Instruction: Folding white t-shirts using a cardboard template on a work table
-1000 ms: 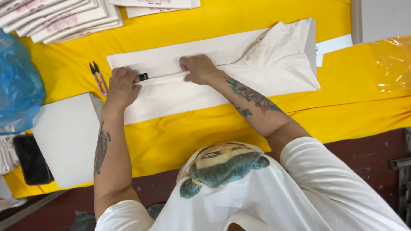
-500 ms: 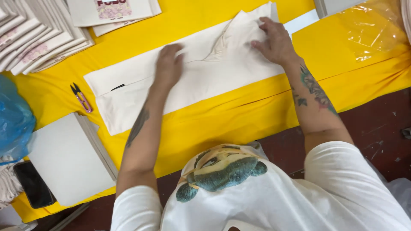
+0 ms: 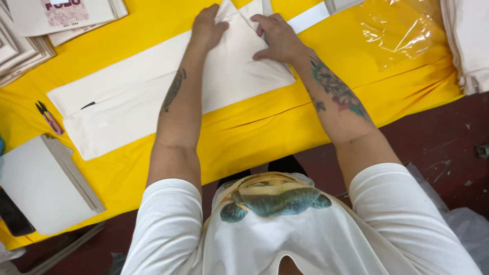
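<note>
A long cream cloth point(image 3: 127, 102) lies flat across the yellow table point(image 3: 254, 137), with a small black tag near its left end. Both my hands are at its right end, where the fabric is folded up into a peak. My left hand point(image 3: 206, 26) curls over the left side of that fold. Just to its right, my right hand point(image 3: 277, 38) presses and pinches the other side. My forearms reach out over the table's near edge.
Small pink-handled snips point(image 3: 48, 118) lie left of the cloth. A stack of white boards point(image 3: 46, 183) and a dark flat object point(image 3: 10, 216) sit at the near left. Folded printed pieces point(image 3: 30, 25) are piled far left, a clear plastic bag point(image 3: 402, 30) and stacked cloth point(image 3: 471, 40) far right.
Both hands left the cloth's left part with the black tag and moved to its right end. They have come close together there, and the fabric is now gathered into a peak.
</note>
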